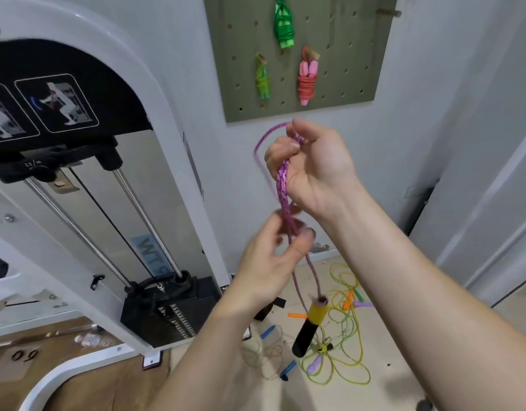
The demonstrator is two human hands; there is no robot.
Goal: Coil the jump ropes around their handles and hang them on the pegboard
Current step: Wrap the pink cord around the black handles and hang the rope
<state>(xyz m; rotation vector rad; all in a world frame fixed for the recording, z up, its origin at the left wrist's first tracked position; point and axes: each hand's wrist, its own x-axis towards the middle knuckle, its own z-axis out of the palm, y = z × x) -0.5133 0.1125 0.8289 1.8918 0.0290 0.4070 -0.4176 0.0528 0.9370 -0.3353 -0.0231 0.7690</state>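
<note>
A: Obs. 1, right hand (315, 170)?
B: Raised in front of the wall, just below the pegboard (344, 69). Fingers are curled tight on folded strands of the pink braided jump rope (282, 179). A thin loop arcs out above and to the left of the fist.

A: Left hand (264, 262)?
B: Lower down and motion-blurred. Thumb and fingers are bent on either side of the hanging strands. Whether it truly grips them, cannot tell.

A: Rest of that rope?
B: The strands drop past the left hand. One ends in a black handle with a yellow band (310, 321), which dangles tilted above the floor (404, 366).

A: Pegboard contents?
B: Three coiled bundles hang there: a dark green rope (284, 25) at the top, a lime rope (262, 83) lower left and a pink-handled rope (307, 81) lower right.

A: Floor?
B: A loose yellow rope (353, 336) lies in tangled loops, with blue, orange and purple handles among it.

A: Left of frame?
B: A white weight machine (107, 69) with steel guide rods.
</note>
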